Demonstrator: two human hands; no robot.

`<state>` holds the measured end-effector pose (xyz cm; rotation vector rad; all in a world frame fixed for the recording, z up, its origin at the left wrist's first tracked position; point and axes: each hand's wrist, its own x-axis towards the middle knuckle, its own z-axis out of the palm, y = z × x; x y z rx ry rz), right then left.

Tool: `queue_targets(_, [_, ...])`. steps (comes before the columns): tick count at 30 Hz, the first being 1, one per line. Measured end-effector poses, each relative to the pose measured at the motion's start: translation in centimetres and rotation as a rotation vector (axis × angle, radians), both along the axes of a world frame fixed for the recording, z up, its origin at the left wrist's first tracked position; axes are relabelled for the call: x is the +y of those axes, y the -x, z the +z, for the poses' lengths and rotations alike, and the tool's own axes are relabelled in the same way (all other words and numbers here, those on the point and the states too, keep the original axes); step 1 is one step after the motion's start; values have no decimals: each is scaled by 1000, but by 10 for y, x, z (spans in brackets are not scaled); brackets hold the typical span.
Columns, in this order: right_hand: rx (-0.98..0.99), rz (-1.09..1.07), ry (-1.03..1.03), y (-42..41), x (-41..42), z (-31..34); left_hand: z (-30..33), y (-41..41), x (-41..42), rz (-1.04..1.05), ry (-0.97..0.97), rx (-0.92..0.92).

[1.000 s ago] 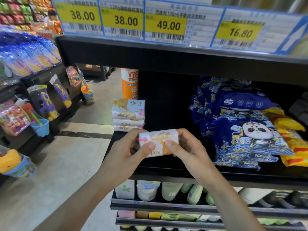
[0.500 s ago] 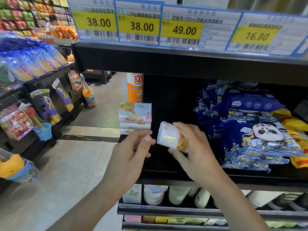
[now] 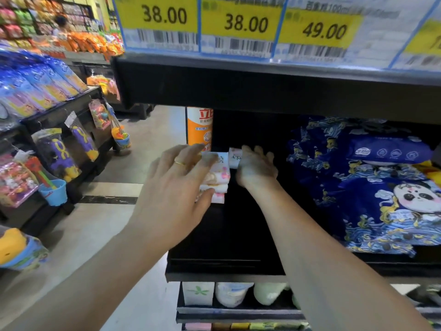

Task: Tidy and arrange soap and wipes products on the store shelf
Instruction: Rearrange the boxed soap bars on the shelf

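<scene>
Two hands apart: right hand (image 3: 256,168) grips white soap box (image 3: 235,158); left hand (image 3: 176,187) flat vs pink-white soap stack (image 3: 218,177).

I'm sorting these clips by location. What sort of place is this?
A shop aisle, most likely a supermarket. Yellow price labels with barcodes line the black metal shelf edge, blue panda-print wipes packs fill the shelf, and hanging toy packets line the next rack.
</scene>
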<state>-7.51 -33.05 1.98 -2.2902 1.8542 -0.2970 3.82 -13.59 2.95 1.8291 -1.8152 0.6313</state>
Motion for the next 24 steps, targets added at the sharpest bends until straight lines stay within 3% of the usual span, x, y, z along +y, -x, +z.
queue_targets(4, [-92,40,22,-8,-17,2,-3,-10,-5,-66,0,41])
queue_targets(11, [-107,23,277,0,-42,-6,1,-16,-8,-94,37,80])
queue_targets(13, [-155,15,264,1,-44,-12,2,-15,-7,-90,26,95])
queue_targets(18, [-22,19,98,-2,-27,-9,2,-10,-6,-57,13,110])
queue_targets(20, [-146,29,41,4,-16,-3,2,-8,-4,-53,17,120])
queue_targets(24, [-536,184,220,28,19,4,3,-7,3,-27,69,126])
